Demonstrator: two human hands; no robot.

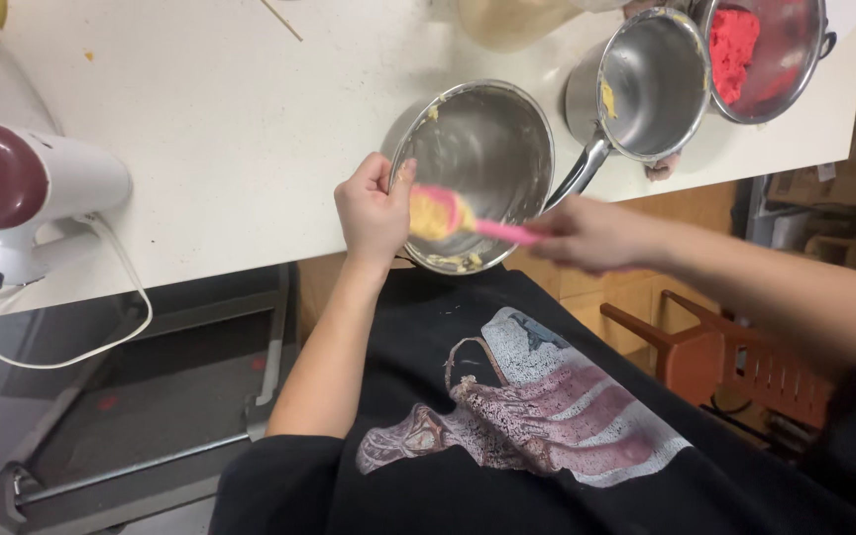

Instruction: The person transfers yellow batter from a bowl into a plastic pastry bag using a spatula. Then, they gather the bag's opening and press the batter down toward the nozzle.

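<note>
The left hand (374, 210) is closed around the near left rim of a steel bowl (492, 149), fingers curled over the edge and thumb outside, tipping the bowl toward the person at the edge of the white counter (230, 119). The right hand (587, 234) is clenched on the handle of a pink spatula (468, 220); its blade sits over the bowl's near rim and carries a lump of yellow dough (430, 214). Smears of the same yellow dough cling to the bowl's lower wall.

The right hand is motion-blurred, so its fingers are hard to tell apart. Behind the bowl stands a steel saucepan (651, 84), and beside that a second steel bowl with red dough (732, 50), cut off at the top edge. A white and dark red mixer (27, 193) is cut off at the left.
</note>
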